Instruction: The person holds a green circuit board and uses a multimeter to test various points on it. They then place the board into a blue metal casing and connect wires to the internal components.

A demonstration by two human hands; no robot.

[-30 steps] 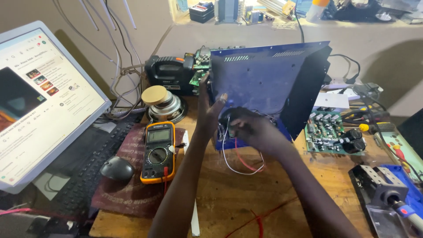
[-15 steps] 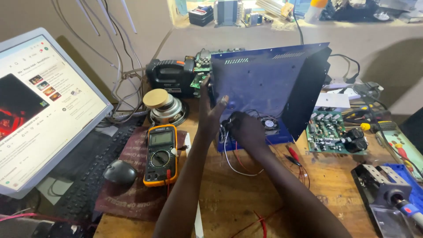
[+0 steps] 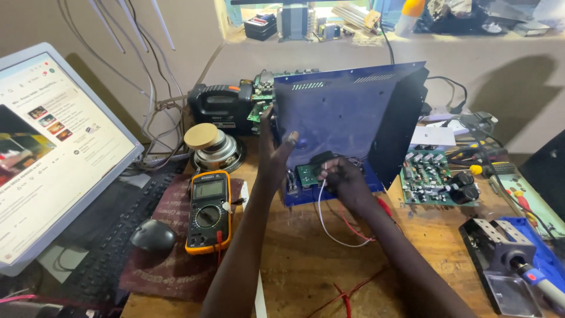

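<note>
Two hands work on a blue case (image 3: 347, 112) standing in the middle of the table (image 3: 294, 259). The left hand (image 3: 275, 154) grips its edge at 9 o'clock. The right hand (image 3: 344, 179) pinches a small green board (image 3: 307, 174) at 6 o'clock. A yellow meter (image 3: 208, 210) lies near, at 8 o'clock.

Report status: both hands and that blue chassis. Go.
Left hand braces the tilted blue metal chassis. Right hand pinches the small green circuit board at its base. White wire trails below.
</note>
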